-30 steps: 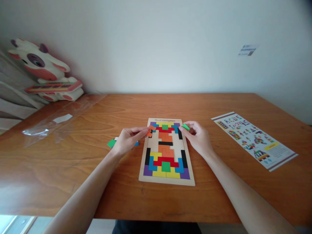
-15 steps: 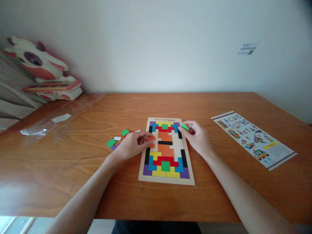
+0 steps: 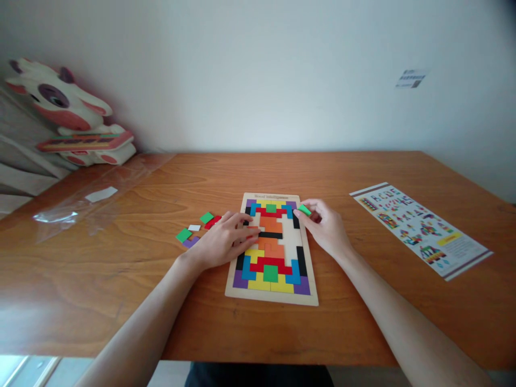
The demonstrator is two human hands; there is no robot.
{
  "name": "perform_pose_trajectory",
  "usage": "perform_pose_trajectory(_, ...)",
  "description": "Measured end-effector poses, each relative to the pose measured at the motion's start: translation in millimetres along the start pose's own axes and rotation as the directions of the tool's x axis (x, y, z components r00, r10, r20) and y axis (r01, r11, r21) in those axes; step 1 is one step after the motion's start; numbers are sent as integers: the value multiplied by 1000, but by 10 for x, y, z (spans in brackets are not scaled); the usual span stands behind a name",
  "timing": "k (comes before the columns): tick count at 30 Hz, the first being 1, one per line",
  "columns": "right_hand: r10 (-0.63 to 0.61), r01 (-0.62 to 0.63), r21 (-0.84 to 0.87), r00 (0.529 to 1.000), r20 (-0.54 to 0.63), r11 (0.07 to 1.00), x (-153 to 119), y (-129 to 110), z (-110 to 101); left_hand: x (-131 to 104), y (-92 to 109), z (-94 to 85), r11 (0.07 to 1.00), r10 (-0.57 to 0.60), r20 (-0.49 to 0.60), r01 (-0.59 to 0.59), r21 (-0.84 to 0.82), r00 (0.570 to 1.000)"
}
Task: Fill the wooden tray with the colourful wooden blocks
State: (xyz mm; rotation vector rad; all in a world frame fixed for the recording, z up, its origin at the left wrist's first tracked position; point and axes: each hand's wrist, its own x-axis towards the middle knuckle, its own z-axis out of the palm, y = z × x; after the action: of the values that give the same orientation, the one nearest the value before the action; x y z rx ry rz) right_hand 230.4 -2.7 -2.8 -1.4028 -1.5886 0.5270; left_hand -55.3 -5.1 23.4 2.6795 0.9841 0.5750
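The wooden puzzle board [image 3: 231, 293] lies in front of me, filled with colored blocks around several bare patches. My left hand [image 3: 229, 238] rests over the board's left side. Its fingers stretch out over the spot beside the black bar [image 3: 271, 235], hiding most of what lies under them. An orange block [image 3: 271, 223] sits above that bar, with more orange blocks [image 3: 266, 248] below it. Between thumb and fingers, my right hand [image 3: 322, 223] pinches a green block [image 3: 305, 209] at the board's upper right edge.
Loose green [image 3: 184, 235], white [image 3: 194, 228], red [image 3: 212, 222] and purple [image 3: 191, 242] pieces lie left of the board. A printed pattern sheet [image 3: 423, 231] is at right. Clear plastic wrapping [image 3: 80, 207] and a cow-shaped toy piano [image 3: 86, 142] are at far left.
My left hand has moved right, its fingers flattening over the orange piece on the board. The board has shifted slightly left. My right hand keeps the green block in nearly the same place.
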Motion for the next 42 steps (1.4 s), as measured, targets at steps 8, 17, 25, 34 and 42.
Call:
perform_pose_trajectory(8, -29, 36, -103, 997, 76, 994, -14, 63, 10, -3, -27, -42, 999, 26, 14, -26, -35, 1000)
perform_pose_trajectory(17, -14, 23, -116, 997, 80, 993, -16, 63, 23, -22, -27, 55, 997, -76, -53, 74, -37, 996)
perform_pose_trajectory(25, -12, 21, -110, 997, 83, 994, -14, 72, 20, -12, 50, 0, 997, -61, -22, 60, -47, 998)
perform_pose_trajectory(34, -7, 17, -100, 995, 96, 995, -14, 46, -3, -7, 18, -32, 993, -49, 6, 50, -104, 999)
perform_pose_trajectory(42, -16, 27, -114, 995, 97, 993, -7, 23, -7, 8, 76, -46, 996, -19, -3, 19, -84, 1000)
